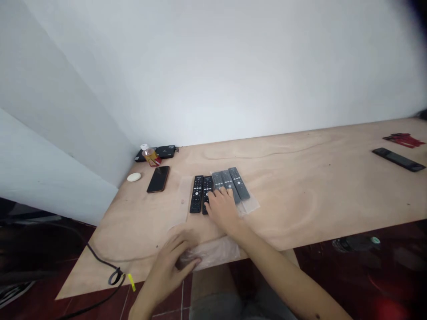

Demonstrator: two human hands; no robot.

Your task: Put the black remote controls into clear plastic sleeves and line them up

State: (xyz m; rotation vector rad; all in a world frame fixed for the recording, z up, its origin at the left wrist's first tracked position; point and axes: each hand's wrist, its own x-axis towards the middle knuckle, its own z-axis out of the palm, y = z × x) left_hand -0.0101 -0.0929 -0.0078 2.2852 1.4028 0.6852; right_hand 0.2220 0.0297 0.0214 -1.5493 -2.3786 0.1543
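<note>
Two black remote controls lie side by side, the left remote [196, 194] and its neighbour [207, 182]. To their right, several more remotes look greyish under clear plastic, the rightmost being a wrapped remote [239, 183]. My right hand [223, 208] rests over the middle of the group, fingers spread, its thumb side touching the second black remote. At the table's front edge lies a crumpled clear plastic bag [216, 253]. My left hand [175, 253] is at the bag's left end with thumb and fingers apart; its fingertips are blurred.
A phone [158, 179], a white round lid [134, 177], a drink bottle [151, 155] and black boxes [166, 151] stand at the left. Farther right are a dark remote-like device [398, 159] and a red-handled item [404, 140]. A black cable [100, 260] hangs by the front-left edge.
</note>
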